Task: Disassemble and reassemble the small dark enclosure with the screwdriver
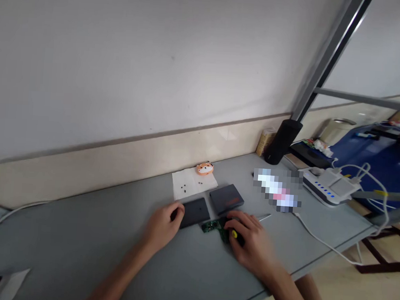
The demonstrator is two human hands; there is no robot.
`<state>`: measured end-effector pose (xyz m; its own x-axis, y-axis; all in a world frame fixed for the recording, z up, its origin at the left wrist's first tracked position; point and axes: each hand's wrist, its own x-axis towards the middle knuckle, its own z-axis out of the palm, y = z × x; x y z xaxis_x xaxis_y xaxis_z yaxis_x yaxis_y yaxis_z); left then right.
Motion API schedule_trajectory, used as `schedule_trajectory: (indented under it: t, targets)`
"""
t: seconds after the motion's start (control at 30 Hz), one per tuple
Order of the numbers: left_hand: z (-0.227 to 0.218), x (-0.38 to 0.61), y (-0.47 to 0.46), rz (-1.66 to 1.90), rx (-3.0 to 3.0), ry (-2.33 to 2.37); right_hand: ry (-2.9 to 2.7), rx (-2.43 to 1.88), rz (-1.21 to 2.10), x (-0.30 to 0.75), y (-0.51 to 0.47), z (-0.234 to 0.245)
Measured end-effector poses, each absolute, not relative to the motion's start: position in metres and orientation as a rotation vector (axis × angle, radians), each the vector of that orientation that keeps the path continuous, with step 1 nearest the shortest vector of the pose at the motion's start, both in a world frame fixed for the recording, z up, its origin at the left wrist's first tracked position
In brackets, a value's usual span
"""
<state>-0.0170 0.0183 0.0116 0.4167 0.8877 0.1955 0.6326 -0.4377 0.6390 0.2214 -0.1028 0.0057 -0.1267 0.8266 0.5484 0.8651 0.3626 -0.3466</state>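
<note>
My left hand has its thumb and fingers closed on the left edge of a flat black panel, which lies on the table. On the right, my right hand is curled around a screwdriver; its yellow handle end shows by the thumb, and a metal shaft sticks out past the knuckles. Under and beside those fingers is a green circuit board, partly hidden. Just behind the hands sits a dark box-shaped case with reddish marking. Several small dark screws lie on a white paper.
An orange animal-faced case rests on the paper's far edge. To the right are a blurred-out lit screen with a white cable, a power strip with plugs, and a black cylinder. A metal frame post rises behind.
</note>
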Motion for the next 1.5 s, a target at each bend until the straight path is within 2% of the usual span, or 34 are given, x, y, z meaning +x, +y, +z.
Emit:
schedule_trajectory:
  t: [0.23, 1.2, 1.5]
  targets:
    - [0.012, -0.018, 0.023, 0.634, 2.254, 1.310, -1.935, -1.477, -0.056, 0.222, -0.102, 0.005]
    - [0.004, -0.027, 0.007, 0.989, 2.079, 1.271, -1.977, -1.387, -0.034, 0.233, -0.104, 0.007]
    - [0.007, -0.028, 0.009, 0.962, 2.048, 1.354, -1.977, -1.379, -0.028, 0.233, -0.103, 0.006]
